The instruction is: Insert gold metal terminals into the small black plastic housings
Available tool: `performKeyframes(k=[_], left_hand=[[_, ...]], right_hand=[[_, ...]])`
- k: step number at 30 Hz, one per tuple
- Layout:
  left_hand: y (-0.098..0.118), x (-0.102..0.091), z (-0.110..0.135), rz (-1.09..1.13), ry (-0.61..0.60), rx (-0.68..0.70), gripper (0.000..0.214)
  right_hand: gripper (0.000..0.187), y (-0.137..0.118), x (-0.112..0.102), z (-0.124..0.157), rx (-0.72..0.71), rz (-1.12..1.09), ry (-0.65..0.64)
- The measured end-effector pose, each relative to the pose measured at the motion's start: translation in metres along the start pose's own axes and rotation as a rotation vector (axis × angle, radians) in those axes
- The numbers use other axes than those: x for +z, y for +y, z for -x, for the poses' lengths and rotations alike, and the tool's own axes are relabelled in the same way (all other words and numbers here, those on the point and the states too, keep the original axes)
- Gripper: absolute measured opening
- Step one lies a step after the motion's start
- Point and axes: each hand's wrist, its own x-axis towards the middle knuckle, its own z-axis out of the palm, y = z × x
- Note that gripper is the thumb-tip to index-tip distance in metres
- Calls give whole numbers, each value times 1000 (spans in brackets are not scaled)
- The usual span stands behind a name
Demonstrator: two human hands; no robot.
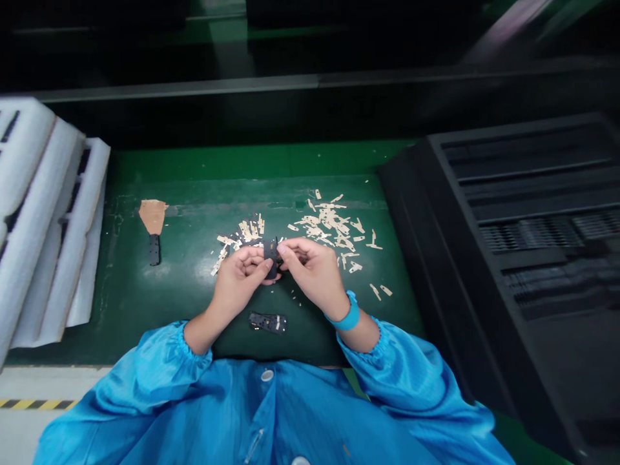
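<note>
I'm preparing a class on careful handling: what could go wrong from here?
The black part in the left hand might slip. Another black part lies near the table's front edge, where a sleeve could brush it off. Loose pale pieces by the right hand might get scattered.

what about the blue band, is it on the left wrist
No, the blue band is around the wrist of the right hand, while the left hand shows a bare wrist.
</note>
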Motion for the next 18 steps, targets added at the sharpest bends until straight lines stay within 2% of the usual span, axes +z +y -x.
performKeyframes(k=[5, 9, 12, 18], left_hand=[[-2, 0, 2, -58, 13, 70, 32], [-4, 0, 1, -95, 36, 81, 27], [-5, 0, 0, -102, 54, 77, 27], [-3, 0, -2, -80, 78, 53, 28]], right_hand=[[12, -4, 0, 2, -89, 172, 64], [11, -3, 2, 5, -348, 458, 128], [12, 1, 3, 6, -509, 575, 118], [15, 6, 4, 5, -563, 616, 39]])
